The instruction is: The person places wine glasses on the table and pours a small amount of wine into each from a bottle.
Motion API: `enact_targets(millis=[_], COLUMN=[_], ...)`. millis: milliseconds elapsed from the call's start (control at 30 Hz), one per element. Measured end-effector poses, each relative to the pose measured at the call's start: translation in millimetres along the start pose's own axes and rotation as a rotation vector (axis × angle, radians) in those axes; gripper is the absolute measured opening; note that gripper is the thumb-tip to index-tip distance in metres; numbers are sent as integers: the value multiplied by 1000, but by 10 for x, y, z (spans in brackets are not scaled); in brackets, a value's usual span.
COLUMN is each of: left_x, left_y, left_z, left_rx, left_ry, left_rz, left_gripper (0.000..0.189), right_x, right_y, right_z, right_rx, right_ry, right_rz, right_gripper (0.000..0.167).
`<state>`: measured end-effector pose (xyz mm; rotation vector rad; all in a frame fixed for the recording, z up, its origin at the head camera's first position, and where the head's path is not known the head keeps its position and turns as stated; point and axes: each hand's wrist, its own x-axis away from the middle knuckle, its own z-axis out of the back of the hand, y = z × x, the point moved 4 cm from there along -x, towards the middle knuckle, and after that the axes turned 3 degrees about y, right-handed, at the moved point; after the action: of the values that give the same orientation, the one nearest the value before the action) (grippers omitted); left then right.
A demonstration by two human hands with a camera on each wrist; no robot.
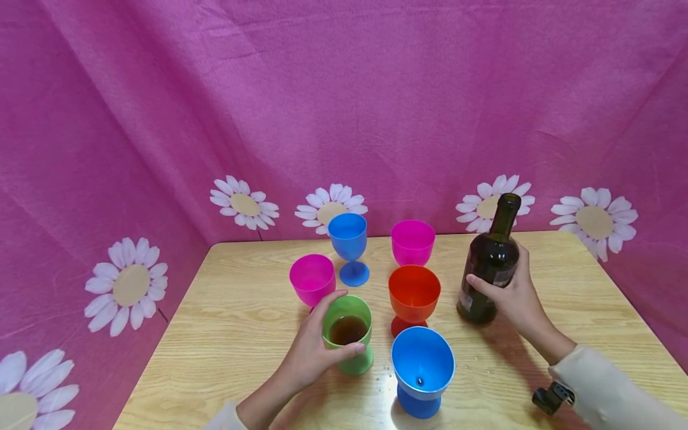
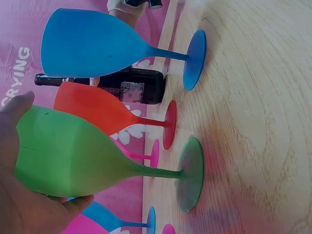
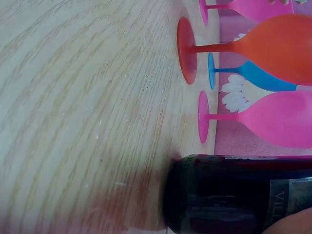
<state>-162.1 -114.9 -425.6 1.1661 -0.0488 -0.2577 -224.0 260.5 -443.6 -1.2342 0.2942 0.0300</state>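
Observation:
My left hand [image 1: 306, 355] curls round the bowl of a green plastic goblet [image 1: 349, 307], thumb on the near side and fingers on the far side. Dark brown liquid [image 1: 348, 330] lies in that goblet, whose foot appears to rest on the table. At the right, my right hand [image 1: 516, 295] grips a dark glass wine bottle [image 1: 491, 257] round its body. The bottle is roughly upright and uncapped, its base at the tabletop. Between the hands stand a blue goblet [image 1: 421, 364] with a small dark spot inside and an orange-red goblet [image 1: 412, 298].
Behind the green goblet are a pink goblet [image 1: 313, 280] and a second blue goblet [image 1: 348, 236]. Another pink goblet [image 1: 412, 243] stands near the back edge. The wooden table [image 1: 231, 334] meets a pink cloth backdrop [image 1: 376, 107] with daisies. Small droplets dot the tabletop.

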Motion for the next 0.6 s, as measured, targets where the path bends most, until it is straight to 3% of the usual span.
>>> enact_targets(millis=[267,600], left_x=[1,27], left_y=[1,95], left_z=[-11,11], left_rx=[-8,-112], left_ry=[-2,33], left_rz=[19,-2], left_gripper=[89,94], right_x=[14,42], right_y=[25,60], right_z=[22,30], right_rx=[17,23], right_ry=[4,11], right_rz=[-2,10], right_gripper=[105,105])
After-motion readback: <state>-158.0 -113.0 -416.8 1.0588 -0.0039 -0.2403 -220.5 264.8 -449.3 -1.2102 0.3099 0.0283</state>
